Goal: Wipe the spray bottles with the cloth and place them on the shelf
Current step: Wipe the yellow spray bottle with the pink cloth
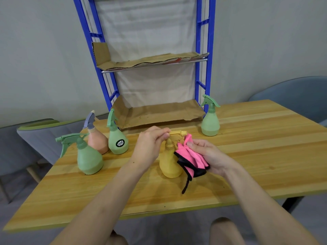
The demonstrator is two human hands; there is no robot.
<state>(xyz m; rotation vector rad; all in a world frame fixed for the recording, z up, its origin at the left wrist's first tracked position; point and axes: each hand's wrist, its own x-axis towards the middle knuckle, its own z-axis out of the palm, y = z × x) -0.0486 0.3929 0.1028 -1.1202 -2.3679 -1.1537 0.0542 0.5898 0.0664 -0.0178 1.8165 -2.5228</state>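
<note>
A yellow spray bottle (169,164) stands upright at the middle of the wooden table (256,147). My left hand (150,144) pinches its yellow spray head from the left. My right hand (207,156) holds a bunched pink cloth with black trim (190,158) against the bottle's neck and right side. A blue-framed shelf (201,68) with cardboard-lined levels stands at the table's far edge, and both visible levels are bare of bottles.
Three green spray bottles stand on the table: one at the front left (88,156), one with a black label (117,138), one at the right by the shelf (210,121). A peach bottle with a grey head (96,140) stands at the left. Chairs flank the table.
</note>
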